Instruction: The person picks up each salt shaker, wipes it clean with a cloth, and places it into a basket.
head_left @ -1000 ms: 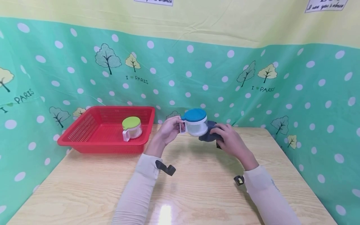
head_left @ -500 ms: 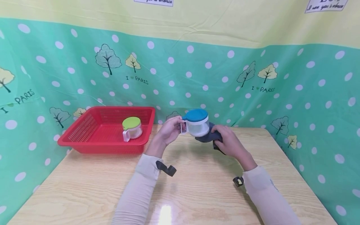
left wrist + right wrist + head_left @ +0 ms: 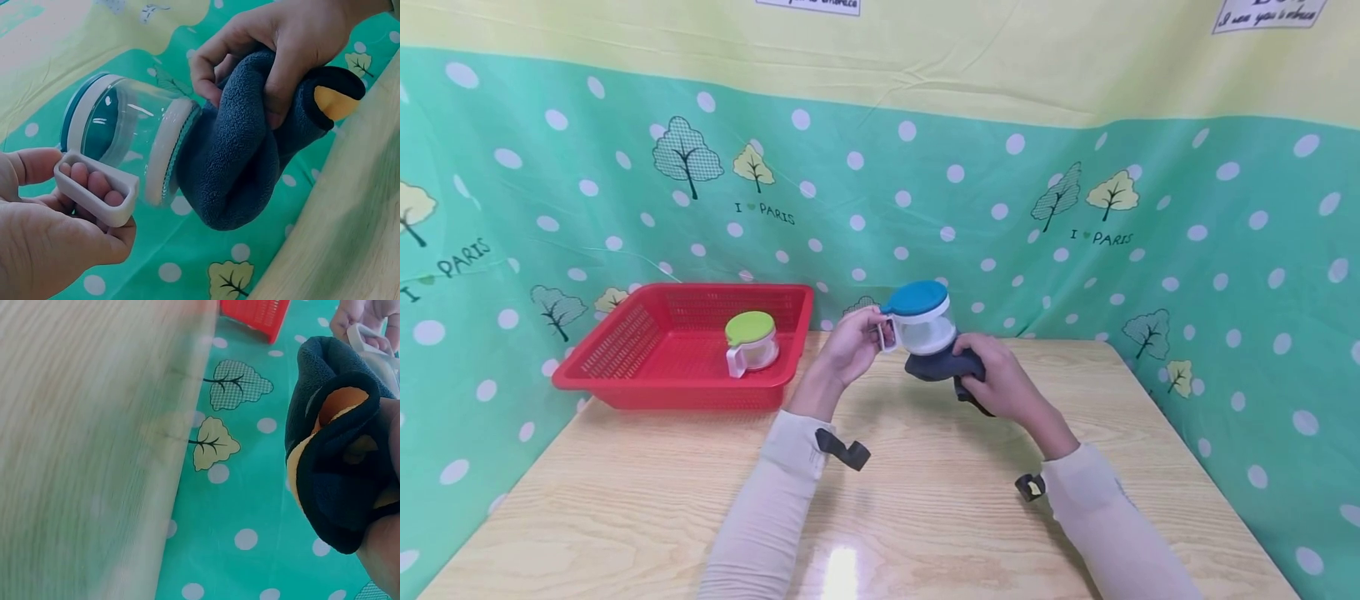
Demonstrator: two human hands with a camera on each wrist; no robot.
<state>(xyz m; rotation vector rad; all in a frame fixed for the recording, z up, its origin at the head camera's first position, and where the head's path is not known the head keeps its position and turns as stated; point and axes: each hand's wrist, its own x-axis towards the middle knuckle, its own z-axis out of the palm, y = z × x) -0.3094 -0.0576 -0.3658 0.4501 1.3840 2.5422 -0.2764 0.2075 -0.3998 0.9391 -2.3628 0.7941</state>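
Left hand [image 3: 852, 346] has its fingers curled round the white handle [image 3: 112, 215] of a clear jar [image 3: 931, 332], held above the wooden table [image 3: 917, 492] and slightly tilted, its blue lid [image 3: 919, 297] uppermost. Right hand [image 3: 1006, 379] pinches a bunched navy cloth [image 3: 231, 150], orange on its reverse, between thumb and fingers, the cloth pressed to the jar's base. Left of the jar, a red perforated basket [image 3: 685, 397] stands on the table, and inside it a lime-lidded jar [image 3: 763, 353] of similar shape sits upright. Behind hangs a green and yellow fabric backdrop [image 3: 880, 196] printed with dots and trees
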